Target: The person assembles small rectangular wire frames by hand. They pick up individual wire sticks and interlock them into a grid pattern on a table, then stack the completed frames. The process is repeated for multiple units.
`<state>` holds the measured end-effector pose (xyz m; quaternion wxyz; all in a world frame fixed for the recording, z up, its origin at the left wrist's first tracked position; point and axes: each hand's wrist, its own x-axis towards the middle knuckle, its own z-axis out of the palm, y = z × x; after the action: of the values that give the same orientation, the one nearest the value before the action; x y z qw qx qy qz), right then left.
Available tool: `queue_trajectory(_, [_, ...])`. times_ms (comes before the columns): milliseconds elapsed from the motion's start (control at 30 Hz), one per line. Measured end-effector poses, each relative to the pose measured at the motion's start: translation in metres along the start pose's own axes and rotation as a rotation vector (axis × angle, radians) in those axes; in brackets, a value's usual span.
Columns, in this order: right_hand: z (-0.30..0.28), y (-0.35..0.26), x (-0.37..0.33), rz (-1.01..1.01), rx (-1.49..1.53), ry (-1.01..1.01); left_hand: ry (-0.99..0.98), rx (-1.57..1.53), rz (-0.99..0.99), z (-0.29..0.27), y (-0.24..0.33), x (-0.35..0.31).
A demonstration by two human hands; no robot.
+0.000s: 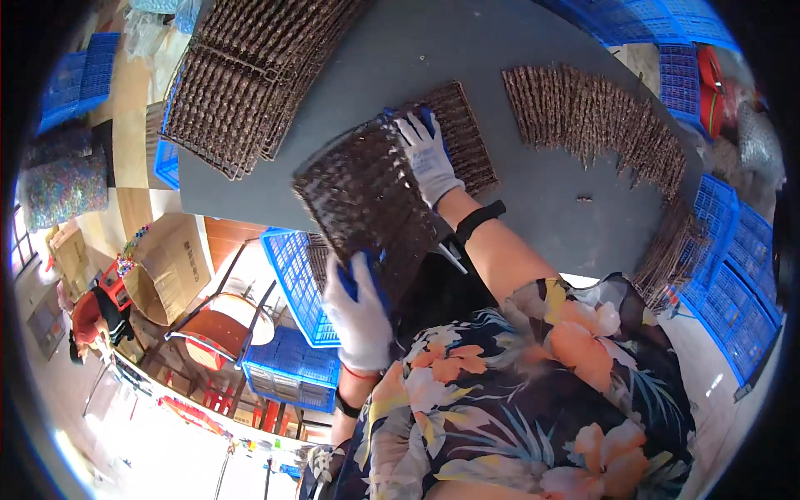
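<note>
Both my hands wear white gloves with blue palms. Between them a dark brown rack-like panel, covered in rows of bumpy strips, is held tilted above the table's near edge. My left hand is closed on its lower edge, with the fingertips partly hidden. My right hand is closed at its upper right edge, fingers pointing away from me. Under and beyond the right hand, a similar brown panel lies on the dark grey table.
A tall stack of brown panels stands at the table's far left. Loose brown bumpy strips fan out along the right. Blue crates stand on both sides, including one beside my left hand. A person bends near a cardboard box at left.
</note>
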<state>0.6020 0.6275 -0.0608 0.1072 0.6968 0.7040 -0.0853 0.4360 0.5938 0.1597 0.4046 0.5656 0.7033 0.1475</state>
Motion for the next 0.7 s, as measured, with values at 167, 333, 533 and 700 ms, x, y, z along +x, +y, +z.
queue_trajectory(167, [-0.013,0.013,-0.004,0.03,0.694,0.435,-0.065,-0.523,-0.29,-0.007,-0.082,0.067])
queue_trajectory(333, [-0.051,0.008,-0.032,0.36,1.191,0.507,-0.02,-0.628,-0.353,-0.013,-0.098,0.075])
queue_trajectory(533, [-0.078,-0.024,-0.047,0.612,1.321,0.099,0.025,-0.374,-0.192,-0.007,-0.058,0.055])
queue_trajectory(700, [-0.067,-0.032,-0.038,0.532,1.213,0.318,0.047,-0.41,-0.254,-0.01,-0.032,0.045])
